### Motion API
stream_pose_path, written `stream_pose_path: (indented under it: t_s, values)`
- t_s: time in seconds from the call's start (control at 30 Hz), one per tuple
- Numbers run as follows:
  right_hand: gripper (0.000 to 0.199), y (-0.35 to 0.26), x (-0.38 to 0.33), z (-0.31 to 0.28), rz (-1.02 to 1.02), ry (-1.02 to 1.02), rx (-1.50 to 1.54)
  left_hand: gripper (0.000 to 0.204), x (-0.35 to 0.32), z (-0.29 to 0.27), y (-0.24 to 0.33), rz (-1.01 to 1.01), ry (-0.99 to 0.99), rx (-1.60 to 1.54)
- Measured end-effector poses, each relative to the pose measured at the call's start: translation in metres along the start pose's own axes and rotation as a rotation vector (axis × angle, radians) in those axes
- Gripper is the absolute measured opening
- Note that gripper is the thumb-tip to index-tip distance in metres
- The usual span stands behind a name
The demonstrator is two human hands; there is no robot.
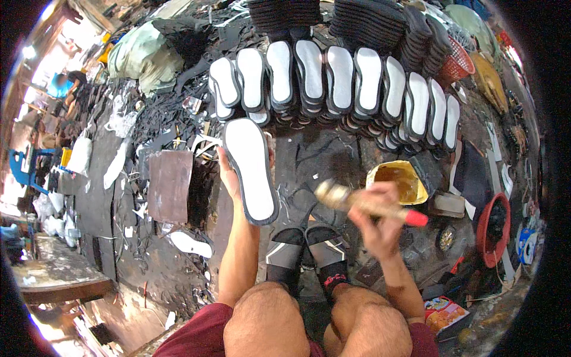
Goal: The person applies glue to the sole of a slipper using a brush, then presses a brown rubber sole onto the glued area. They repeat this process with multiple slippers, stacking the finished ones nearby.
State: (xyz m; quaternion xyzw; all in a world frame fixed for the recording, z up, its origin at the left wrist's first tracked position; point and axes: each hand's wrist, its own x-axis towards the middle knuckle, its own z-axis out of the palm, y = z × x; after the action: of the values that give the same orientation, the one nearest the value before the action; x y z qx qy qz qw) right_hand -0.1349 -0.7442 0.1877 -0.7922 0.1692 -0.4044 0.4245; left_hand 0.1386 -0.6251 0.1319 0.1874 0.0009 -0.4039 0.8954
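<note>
My left hand [228,174] is closed on the edge of a sandal sole [251,169], white on its upper face with a black rim. It holds the sole tilted up, most of the fingers hidden behind it. In my right hand [379,229] is a brush [334,195] with a red handle end; its bristle end points left, towards the sole but apart from it, and looks blurred. Just beyond that hand stands a yellow-lined glue pot [410,181] with amber stuff inside. More white-faced soles [311,70] lie in overlapping stacks in an arc ahead.
Tall piles of black soles [366,27] stand behind the arc. A red basket [457,62] and a red basin [493,229] are at the right. Black scraps [163,113] and a brown sheet [171,185] cover the left. My sandalled feet [324,253] are below the hands.
</note>
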Motion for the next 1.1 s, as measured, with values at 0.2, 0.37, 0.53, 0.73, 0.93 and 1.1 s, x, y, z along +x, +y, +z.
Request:
stream_pose_path:
  t_s: [0.2, 0.37, 0.53, 0.73, 0.93, 1.1]
  values:
    - [0.069, 0.006, -0.005, 0.025, 0.324, -0.032, 0.16, 0.058, 0.013, 0.067, -0.049, 0.369, 0.122, 0.507]
    - [0.117, -0.008, 0.005, 0.02, 0.327, 0.079, 0.376, 0.071, 0.003, 0.102, -0.097, 0.157, -0.131, 0.688]
    - [0.1, 0.056, 0.01, -0.064, 0.289, 0.616, 0.343, 0.096, -0.021, 0.124, -0.113, 0.376, -0.863, 1.639]
    - [0.103, 0.192, 0.057, -0.226, 0.335, 0.799, -0.56, 0.067, -0.044, 0.054, -0.079, 0.343, -0.326, 1.599]
    - [0.115, 0.193, 0.07, -0.241, 0.799, 0.482, -0.861, 0.064, -0.084, -0.014, -0.048, 0.206, -0.068, 1.671]
    - [0.061, 0.142, -0.036, -0.253, 0.603, 0.652, -0.914, 0.066, -0.136, -0.049, -0.041, 0.039, 0.065, 1.527]
